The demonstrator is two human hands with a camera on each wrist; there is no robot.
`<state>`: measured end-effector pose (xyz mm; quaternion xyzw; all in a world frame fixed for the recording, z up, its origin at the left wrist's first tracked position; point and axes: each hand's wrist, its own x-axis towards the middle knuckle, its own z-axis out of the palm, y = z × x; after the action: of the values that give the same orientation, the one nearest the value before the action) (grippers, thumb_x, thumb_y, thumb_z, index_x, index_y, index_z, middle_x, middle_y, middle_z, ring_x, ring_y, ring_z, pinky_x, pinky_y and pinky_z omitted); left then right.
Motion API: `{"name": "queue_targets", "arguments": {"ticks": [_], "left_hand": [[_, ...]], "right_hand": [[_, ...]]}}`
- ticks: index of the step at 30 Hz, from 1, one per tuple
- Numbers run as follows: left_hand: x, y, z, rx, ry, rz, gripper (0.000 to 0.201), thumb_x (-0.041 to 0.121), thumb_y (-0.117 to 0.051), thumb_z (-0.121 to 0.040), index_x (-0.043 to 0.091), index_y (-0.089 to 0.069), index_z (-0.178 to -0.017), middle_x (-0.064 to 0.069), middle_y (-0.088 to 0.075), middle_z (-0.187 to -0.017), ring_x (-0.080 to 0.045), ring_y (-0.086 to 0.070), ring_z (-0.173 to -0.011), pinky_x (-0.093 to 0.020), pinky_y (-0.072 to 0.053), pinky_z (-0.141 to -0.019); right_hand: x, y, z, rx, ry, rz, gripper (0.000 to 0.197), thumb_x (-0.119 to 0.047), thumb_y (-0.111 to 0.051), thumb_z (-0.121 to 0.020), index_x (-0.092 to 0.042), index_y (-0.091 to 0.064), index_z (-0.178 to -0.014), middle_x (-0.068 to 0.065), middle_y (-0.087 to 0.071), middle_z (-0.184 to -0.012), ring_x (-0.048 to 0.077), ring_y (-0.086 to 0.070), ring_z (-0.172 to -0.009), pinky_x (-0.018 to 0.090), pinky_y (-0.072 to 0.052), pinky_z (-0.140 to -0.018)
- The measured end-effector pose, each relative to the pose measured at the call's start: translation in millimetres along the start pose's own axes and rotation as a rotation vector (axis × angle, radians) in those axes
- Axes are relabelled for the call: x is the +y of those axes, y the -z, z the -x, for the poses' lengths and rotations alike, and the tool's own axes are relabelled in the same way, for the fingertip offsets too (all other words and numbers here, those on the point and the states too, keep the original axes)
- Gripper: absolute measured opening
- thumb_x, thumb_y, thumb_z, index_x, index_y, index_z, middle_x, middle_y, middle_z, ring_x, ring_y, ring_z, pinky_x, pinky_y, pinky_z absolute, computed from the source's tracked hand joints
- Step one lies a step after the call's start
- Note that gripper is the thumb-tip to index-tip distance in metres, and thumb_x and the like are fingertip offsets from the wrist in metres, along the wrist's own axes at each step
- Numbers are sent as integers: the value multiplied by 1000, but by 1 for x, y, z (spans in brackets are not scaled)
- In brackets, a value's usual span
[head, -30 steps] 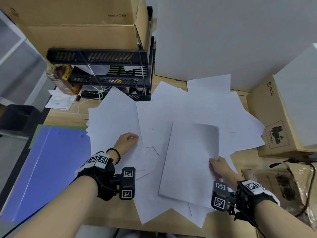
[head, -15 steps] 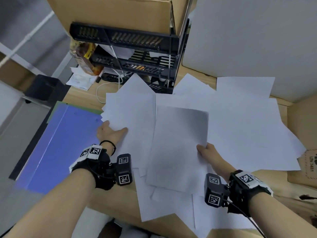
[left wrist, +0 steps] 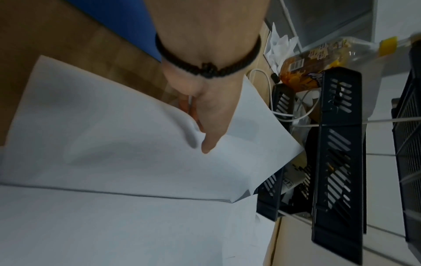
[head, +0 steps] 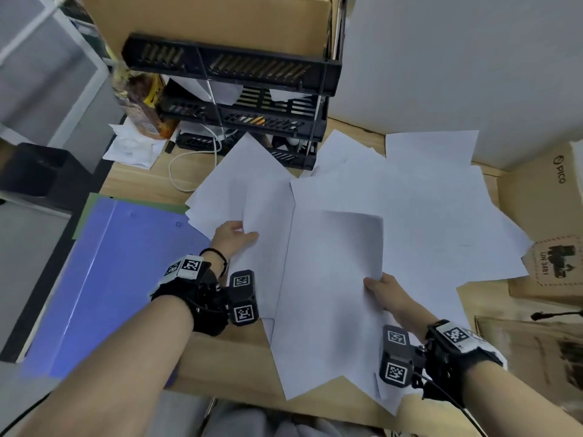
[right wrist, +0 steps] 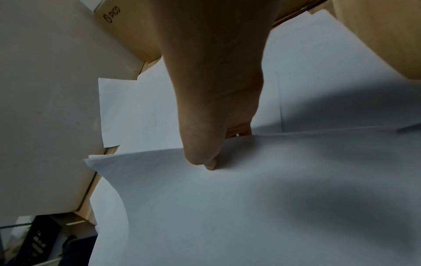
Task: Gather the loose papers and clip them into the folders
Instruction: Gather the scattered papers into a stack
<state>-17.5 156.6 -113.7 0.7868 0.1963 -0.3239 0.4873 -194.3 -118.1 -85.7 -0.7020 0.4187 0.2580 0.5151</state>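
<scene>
Several loose white papers [head: 419, 216] lie fanned over the wooden desk [head: 220, 351]. My right hand [head: 383, 288] pinches the right edge of a lifted stack of sheets [head: 328, 279], thumb on top [right wrist: 205, 162], fingers underneath. My left hand [head: 235, 236] pinches the left edge of another sheet [head: 249, 190]; in the left wrist view the thumb [left wrist: 209, 144] lies on top and that paper [left wrist: 114, 144] curls up over the fingers. A blue folder [head: 104, 279] lies closed at the desk's left, with a green one [head: 91, 209] under it.
A black stacked letter tray [head: 239, 99] under a cardboard box [head: 214, 17] stands at the back. A white cable [head: 176, 171] and a snack bag [head: 142, 102] lie beside it. A PICO carton [head: 542, 234] stands at the right, a white board [head: 457, 67] behind.
My left hand moved left and forward from the pile's middle to a sheet's edge and took hold of it. The right hand shifted left with its stack. The head view swung left.
</scene>
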Motion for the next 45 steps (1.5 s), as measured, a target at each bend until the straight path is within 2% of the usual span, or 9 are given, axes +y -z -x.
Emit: {"name": "queue_targets", "arguments": {"ticks": [7, 11, 17, 24, 30, 32, 38, 41, 45], "left_hand": [[3, 31, -3, 134, -227, -317, 20, 28, -59, -82, 10, -67, -80, -15, -71, -98, -34, -63, -96, -31, -47, -78], [5, 61, -16, 289, -189, -452, 31, 33, -53, -83, 12, -63, -103, -18, -43, -132, -37, -33, -127, -46, -30, -107], [12, 79, -28, 137, -151, -437, 35, 44, -58, -72, 25, -49, -100, -6, -55, -117, -32, -40, -122, -48, -21, -110], [22, 67, -17, 162, -378, 40, 57, 5, -64, -84, 8, -36, -133, -3, -44, -111, -19, -48, -102, -25, -38, -83], [44, 74, 9, -52, -461, 153, 8, 20, -66, -89, 12, -67, -88, 12, -64, -75, 1, -59, -62, -11, -46, -61], [54, 81, 15, -61, -489, 156, 30, 36, -68, -85, 13, -53, -71, 4, -52, -64, -10, -50, -58, -19, -39, -62], [87, 98, 63, -101, -749, 106, 35, 22, -62, -92, -13, -60, -85, -6, -60, -74, -7, -56, -61, -18, -44, -58], [95, 103, 83, -98, -849, 21, 24, 19, -61, -92, -4, -66, -88, -7, -65, -81, -9, -57, -70, -20, -44, -64], [104, 103, 107, -62, -937, -149, 25, 17, -65, -89, 25, -58, -67, 20, -54, -59, 9, -49, -57, -6, -34, -58]], "right_hand": [[2, -22, 15, 57, -35, -77, 25, -10, -42, -97, -5, -59, -114, 11, -67, -96, 22, -63, -76, 27, -45, -58], [-2, -37, 20, 56, -31, -112, 27, -11, -41, -97, -4, -58, -117, 14, -68, -103, 23, -64, -80, 29, -47, -61], [-6, -47, 32, 57, -15, -123, 26, -11, -40, -99, -6, -60, -114, 13, -68, -100, 24, -64, -81, 28, -48, -62], [-3, -52, 35, 93, -48, -120, 24, -12, -40, -99, -7, -58, -114, 12, -65, -104, 22, -61, -83, 27, -46, -65], [-10, -62, 34, 75, -66, -66, 27, -9, -40, -96, -5, -59, -115, 11, -66, -100, 22, -61, -79, 27, -44, -64], [-14, -65, 33, 58, -68, -34, 28, -8, -41, -95, -3, -60, -115, 11, -66, -94, 23, -60, -77, 28, -41, -65], [-25, -71, 39, -5, -8, 12, 30, -7, -41, -95, 0, -56, -119, 13, -64, -95, 27, -59, -79, 29, -42, -65], [-27, -72, 45, -18, 26, 1, 28, -7, -40, -96, -4, -56, -119, 15, -65, -100, 26, -62, -79, 30, -48, -64], [-26, -66, 53, -31, 68, -3, 27, -6, -40, -95, -5, -57, -116, 15, -66, -100, 27, -62, -80, 30, -48, -65]]}}
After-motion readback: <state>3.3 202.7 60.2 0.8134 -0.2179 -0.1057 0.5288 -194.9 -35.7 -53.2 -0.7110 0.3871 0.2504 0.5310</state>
